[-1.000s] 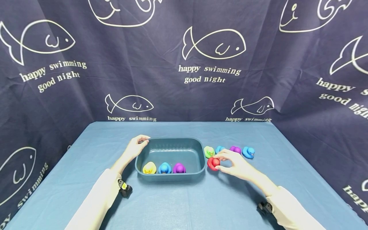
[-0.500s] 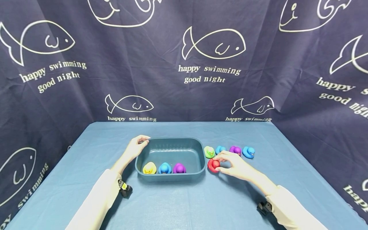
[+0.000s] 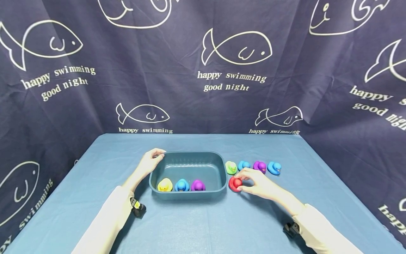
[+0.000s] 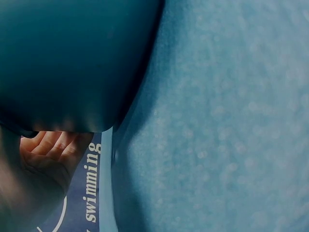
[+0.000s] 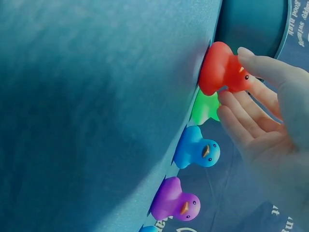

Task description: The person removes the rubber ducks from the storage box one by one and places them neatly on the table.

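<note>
A teal rectangular basin [image 3: 190,194] stands on the table, and my left hand [image 3: 149,163] grips its back left corner at the rim. In the left wrist view the fingers [image 4: 63,145] lie along the basin's wall [image 4: 72,67]. Just right of the basin, my right hand [image 3: 258,183] holds a red rubber duck [image 3: 235,184] by its head, between thumb and fingers. The right wrist view shows the red duck [image 5: 217,70] upright, its base down at the cloth, with the thumb [image 5: 263,65] at its head.
Inside the basin, along the front wall, sit a yellow duck [image 3: 165,185], a blue duck [image 3: 182,185] and a purple duck [image 3: 198,185]. Behind my right hand a row holds a green duck [image 3: 231,167], another blue [image 3: 244,165], another purple [image 3: 260,166] and a further blue duck [image 3: 274,168].
The red duck has shifted slightly toward the front, with my right hand staying around its head. My left hand and the basin have kept their place.
</note>
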A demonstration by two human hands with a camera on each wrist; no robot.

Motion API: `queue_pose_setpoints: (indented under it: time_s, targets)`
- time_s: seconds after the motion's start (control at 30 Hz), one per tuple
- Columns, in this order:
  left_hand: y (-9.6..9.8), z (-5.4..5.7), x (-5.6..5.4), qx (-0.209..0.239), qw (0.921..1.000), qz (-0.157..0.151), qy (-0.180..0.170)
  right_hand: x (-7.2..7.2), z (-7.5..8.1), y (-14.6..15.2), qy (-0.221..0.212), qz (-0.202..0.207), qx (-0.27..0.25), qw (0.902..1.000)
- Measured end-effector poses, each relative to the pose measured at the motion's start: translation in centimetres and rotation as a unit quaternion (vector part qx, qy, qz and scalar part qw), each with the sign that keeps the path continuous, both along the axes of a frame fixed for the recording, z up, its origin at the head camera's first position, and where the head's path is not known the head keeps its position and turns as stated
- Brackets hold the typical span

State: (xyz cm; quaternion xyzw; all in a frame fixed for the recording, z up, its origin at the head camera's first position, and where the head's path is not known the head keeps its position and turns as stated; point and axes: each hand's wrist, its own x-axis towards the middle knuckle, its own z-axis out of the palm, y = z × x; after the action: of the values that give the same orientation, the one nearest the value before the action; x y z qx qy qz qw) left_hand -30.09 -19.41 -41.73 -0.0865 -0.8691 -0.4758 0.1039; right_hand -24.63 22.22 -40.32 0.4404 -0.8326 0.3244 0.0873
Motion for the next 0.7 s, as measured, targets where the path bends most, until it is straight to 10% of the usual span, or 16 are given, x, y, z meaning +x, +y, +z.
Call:
queue_pose_setpoints:
  time_s: [0.7]
  targets:
    - [-0.02,0.18,0.14,-0.003,1.0,-0.001,-0.003,0.15,-0.18,-0.03,-0.022,-0.017,-0.001,0.9996]
